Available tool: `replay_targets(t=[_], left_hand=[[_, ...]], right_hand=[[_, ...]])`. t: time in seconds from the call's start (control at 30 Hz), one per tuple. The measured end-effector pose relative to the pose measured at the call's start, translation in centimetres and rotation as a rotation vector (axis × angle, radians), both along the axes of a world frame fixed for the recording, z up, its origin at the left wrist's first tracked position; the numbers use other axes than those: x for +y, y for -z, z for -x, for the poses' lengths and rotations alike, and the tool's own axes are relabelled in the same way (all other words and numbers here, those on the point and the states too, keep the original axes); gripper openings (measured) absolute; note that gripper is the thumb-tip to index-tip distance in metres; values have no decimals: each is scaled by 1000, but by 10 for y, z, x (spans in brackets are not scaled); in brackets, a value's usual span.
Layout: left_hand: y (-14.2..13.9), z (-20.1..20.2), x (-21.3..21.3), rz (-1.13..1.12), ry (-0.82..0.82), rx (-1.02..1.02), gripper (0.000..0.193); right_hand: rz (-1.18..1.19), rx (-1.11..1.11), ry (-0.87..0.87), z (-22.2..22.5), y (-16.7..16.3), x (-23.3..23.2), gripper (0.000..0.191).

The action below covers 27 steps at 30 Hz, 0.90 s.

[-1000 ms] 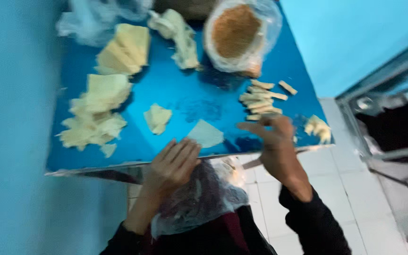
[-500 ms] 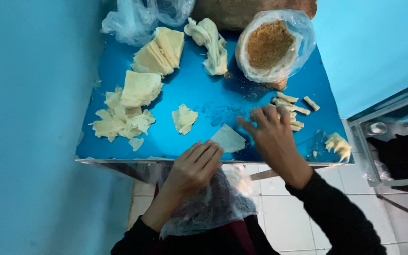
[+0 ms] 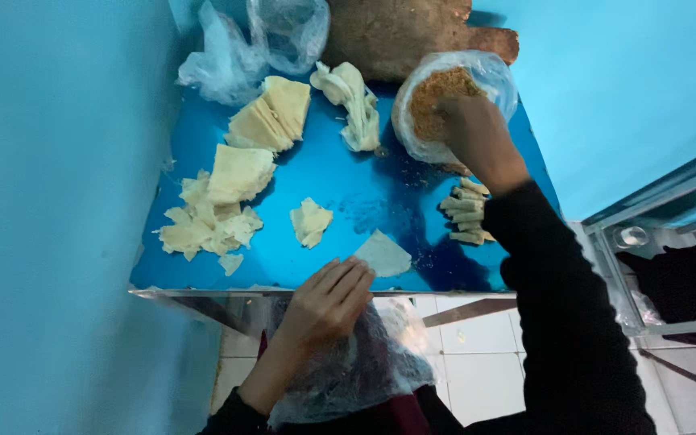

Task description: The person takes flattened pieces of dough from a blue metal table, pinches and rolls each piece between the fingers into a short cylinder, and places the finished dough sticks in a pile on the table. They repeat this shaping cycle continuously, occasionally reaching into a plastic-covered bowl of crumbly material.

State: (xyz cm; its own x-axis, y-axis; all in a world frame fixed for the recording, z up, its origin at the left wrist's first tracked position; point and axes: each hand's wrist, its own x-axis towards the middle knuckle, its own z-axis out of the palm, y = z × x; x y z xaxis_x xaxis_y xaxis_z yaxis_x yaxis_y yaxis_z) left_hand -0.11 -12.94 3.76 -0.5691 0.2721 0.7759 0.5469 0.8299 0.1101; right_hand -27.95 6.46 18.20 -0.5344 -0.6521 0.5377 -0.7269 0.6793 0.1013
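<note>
My left hand (image 3: 328, 298) lies flat at the near edge of the blue table (image 3: 348, 181), fingers resting on the corner of a pale triangular wrapper sheet (image 3: 383, 254). My right hand (image 3: 473, 133) reaches far forward into a plastic-lined bowl of brown crumbly filling (image 3: 437, 101), fingers dipped into the filling; whether it holds any is hidden. Several rolled wrappers (image 3: 465, 213) lie in a small pile beside my right forearm.
Stacks of pale wrapper sheets (image 3: 271, 117), (image 3: 239, 171) and torn scraps (image 3: 203, 229) cover the left side. A small folded piece (image 3: 310, 221) lies mid-table. Crumpled dough (image 3: 352, 101) and clear plastic bags (image 3: 259, 40) sit at the back. A plastic bag (image 3: 356, 370) rests on my lap.
My right hand has moved from the near edge by the wrapper sheet up to the bowl of filling. My left hand stays on the sheet.
</note>
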Motion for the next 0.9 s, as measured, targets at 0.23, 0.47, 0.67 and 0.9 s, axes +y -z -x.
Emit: replay_targets(t=[0.23, 0.47, 0.67, 0.9], left_hand=[[4, 2, -4, -24, 24, -20, 36], [5, 2, -1, -356, -67, -43, 26], [-8, 4, 1, -476, -137, -180, 21], [-29, 8, 5, -547, -181, -268, 21]], right_hand=[[-178, -118, 174, 25, 0, -48, 24], [-236, -75, 101, 22, 3, -53, 30], [-169, -12, 64, 38, -18, -22, 50], [415, -1009, -245, -39, -18, 11, 30]])
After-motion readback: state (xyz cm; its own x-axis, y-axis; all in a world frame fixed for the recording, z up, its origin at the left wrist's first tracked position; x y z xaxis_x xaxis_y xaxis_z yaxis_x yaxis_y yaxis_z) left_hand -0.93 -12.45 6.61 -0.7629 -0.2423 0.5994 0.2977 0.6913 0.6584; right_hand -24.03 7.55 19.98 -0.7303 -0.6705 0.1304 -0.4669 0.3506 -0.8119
